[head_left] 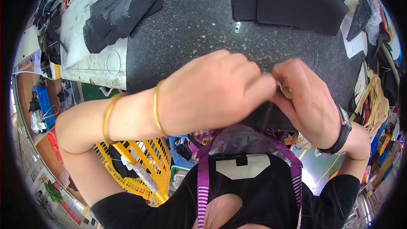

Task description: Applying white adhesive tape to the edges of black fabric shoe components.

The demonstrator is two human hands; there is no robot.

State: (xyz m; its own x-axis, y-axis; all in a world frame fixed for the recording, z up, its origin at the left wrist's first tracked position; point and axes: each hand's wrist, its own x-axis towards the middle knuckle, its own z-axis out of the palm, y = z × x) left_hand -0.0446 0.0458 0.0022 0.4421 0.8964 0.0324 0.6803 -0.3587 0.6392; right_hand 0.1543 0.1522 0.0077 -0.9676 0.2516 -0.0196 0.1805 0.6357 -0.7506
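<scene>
Both hands meet above the near part of a dark speckled tabletop (190, 25). My left hand (216, 89), with yellow bangles at its wrist, is closed and slightly blurred. Its curled fingers reach the fingertips of the other hand, and whatever they pinch is hidden. My right hand (307, 97), wearing a black-strapped watch (342, 131), is closed around a small pale, rounded piece (286, 91). Only part of that piece shows between thumb and fingers, so its kind is unclear.
Black cut sheets (296, 4) lie stacked at the far right, and more black pieces (121, 12) at the far left overlap a white board (93, 68). A yellow plastic basket (146, 161) stands below my left forearm. Tan strips (373, 101) hang at the right.
</scene>
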